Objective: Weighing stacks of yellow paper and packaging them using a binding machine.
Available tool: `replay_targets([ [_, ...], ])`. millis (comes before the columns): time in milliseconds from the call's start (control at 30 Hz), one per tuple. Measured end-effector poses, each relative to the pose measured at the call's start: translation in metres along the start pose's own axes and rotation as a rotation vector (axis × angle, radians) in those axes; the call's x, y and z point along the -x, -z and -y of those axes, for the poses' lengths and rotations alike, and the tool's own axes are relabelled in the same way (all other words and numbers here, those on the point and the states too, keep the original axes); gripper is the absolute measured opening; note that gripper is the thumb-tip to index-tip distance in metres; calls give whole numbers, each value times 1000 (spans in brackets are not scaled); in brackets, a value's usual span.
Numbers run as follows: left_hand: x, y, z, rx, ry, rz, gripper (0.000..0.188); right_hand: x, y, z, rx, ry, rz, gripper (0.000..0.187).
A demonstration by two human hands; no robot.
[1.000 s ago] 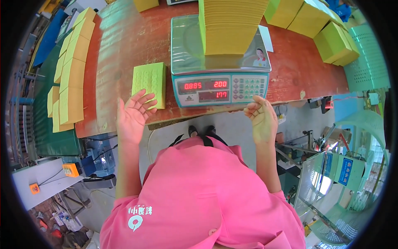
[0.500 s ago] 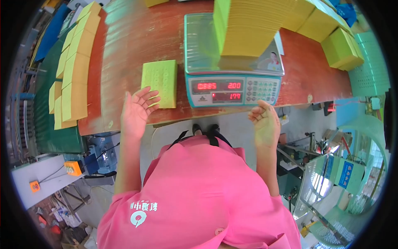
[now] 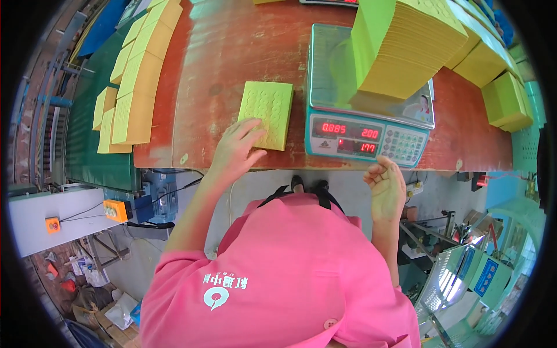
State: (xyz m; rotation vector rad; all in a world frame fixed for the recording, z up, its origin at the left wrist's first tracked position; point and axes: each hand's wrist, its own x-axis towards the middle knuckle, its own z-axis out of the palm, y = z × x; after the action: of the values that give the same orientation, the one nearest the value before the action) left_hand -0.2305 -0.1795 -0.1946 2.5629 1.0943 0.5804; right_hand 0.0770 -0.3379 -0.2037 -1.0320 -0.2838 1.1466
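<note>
A short stack of yellow paper [image 3: 266, 113] with embossed round marks on top lies near the table's front edge. My left hand [image 3: 238, 149] is palm down, its fingertips resting on the stack's near left part and its thumb held apart. To the right stands a digital weighing scale [image 3: 331, 107] with a metal pan and lit red digits. A tall pile of yellow sheets [image 3: 400, 58] sits on the pan. My right hand [image 3: 385, 188] hangs just in front of the scale's keypad, palm partly up, fingers loosely curled and holding nothing.
Yellow paper blocks [image 3: 139, 75] form rows along the left on a green surface [image 3: 84, 124]. More yellow blocks [image 3: 507, 101] stand at the right end of the red table [image 3: 203, 87]. Part of another device [image 3: 331, 2] shows at the far edge. A mesh-like guard [image 3: 444, 278] stands lower right.
My left hand has turned from palm up to palm down and come onto the short stack. My right hand stays loosely curled by the scale. The whole view has shifted.
</note>
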Motion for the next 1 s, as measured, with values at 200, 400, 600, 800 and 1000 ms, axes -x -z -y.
replay_targets([
  [200,-5,-2,5,-22,-85,16,24,1,-4,-6,7,-1,19,33],
  [400,-6,-3,6,67,-68,18,11,8,-11,-14,13,-55,7,31],
  [600,-1,-8,7,4,-97,-77,9,13,-25,-29,34,-158,87,27],
  [800,4,-18,3,119,-7,-187,8,16,-29,-37,105,-212,162,26],
  [1000,24,3,-17,157,69,-240,9,9,-53,-53,256,-432,355,31],
])
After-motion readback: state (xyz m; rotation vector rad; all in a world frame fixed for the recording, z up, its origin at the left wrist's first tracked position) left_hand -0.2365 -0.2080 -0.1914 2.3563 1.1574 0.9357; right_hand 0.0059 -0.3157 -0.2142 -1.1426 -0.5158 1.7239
